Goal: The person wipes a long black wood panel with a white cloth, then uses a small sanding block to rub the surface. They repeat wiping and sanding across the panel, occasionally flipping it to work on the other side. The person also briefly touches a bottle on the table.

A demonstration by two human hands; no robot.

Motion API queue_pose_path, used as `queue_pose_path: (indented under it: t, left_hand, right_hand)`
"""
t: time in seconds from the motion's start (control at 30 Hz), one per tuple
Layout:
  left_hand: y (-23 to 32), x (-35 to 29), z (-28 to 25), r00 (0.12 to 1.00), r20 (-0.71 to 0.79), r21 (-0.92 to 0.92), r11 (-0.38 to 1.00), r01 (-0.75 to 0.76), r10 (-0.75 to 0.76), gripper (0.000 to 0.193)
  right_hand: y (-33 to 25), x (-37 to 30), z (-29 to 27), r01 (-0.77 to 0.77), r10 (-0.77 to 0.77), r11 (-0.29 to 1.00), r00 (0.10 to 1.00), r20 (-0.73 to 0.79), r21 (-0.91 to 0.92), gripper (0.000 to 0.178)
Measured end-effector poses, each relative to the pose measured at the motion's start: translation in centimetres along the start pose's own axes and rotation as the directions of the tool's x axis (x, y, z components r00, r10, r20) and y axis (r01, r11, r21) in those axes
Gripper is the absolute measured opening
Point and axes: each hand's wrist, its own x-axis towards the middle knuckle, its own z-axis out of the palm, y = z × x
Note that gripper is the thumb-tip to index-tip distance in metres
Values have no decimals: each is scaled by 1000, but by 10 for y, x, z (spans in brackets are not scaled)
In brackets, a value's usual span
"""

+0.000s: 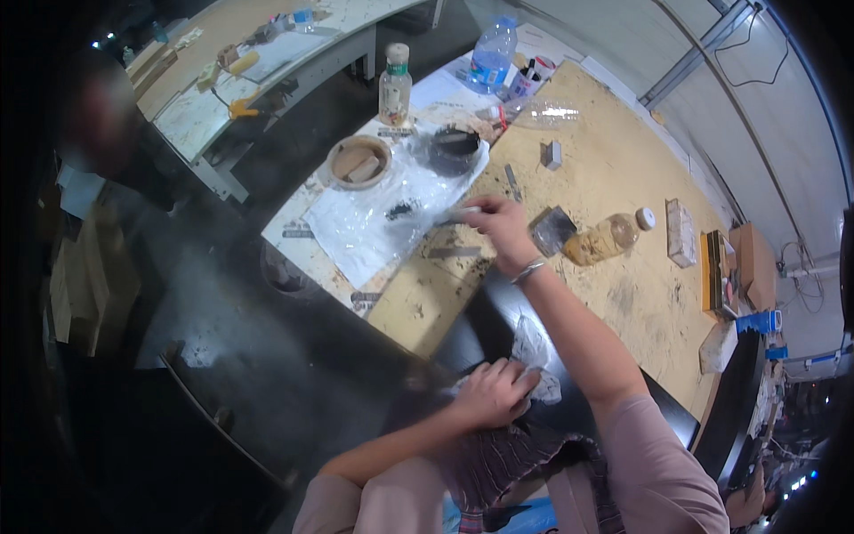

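Note:
My right hand point(503, 230) is closed in a pinch on a slim, pale tool point(463, 215). Its blurred tip is over a clear plastic sheet point(360, 233), beside a small black smear point(402, 211); whether they touch I cannot tell. Lower down, my left hand point(496, 393) has its fingers curled on a crumpled white rag point(536, 384), which lies on a glossy black panel point(574, 414). Near my right wrist are a dark square block point(552, 231) and a bottle of yellowish liquid point(605, 240) lying on its side.
On the plastic stand a round brown bowl point(358, 162) and a black-stained container point(452, 147). Bottles point(394, 84) and a large blue-tinted jug point(492, 55) are farther back. The yellowish tabletop point(658, 294) holds a whitish block point(680, 233). A person point(107, 125) stands at the left.

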Motion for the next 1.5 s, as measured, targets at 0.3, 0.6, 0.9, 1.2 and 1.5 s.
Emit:
queue_pose_path:
  t: [0.3, 0.6, 0.9, 1.2, 1.5]
  left_hand:
    - [3, -2, -1, 997, -49, 64, 996, -56, 59, 47]
    - [-5, -19, 29, 991, -6, -127, 983, -130, 130, 33]
    - [7, -13, 7, 996, 41, 66, 994, -83, 80, 46]
    - [-13, -30, 60, 996, -14, -180, 979, -93, 92, 37]
    - [6, -9, 6, 996, -3, 27, 995, -92, 92, 47]
  right_hand:
    - [32, -104, -47, 39, -35, 996, 998, 48, -80, 31]
    - [20, -160, 7, 641, -367, 657, 732, 575, -396, 29]
    - [38, -111, -16, 624, -528, 429, 759, 379, -653, 24]
    - [30, -161, 14, 671, -392, 621, 713, 581, -405, 12]
    - [48, -42, -65, 435, -518, 480, 841, 154, -762, 21]
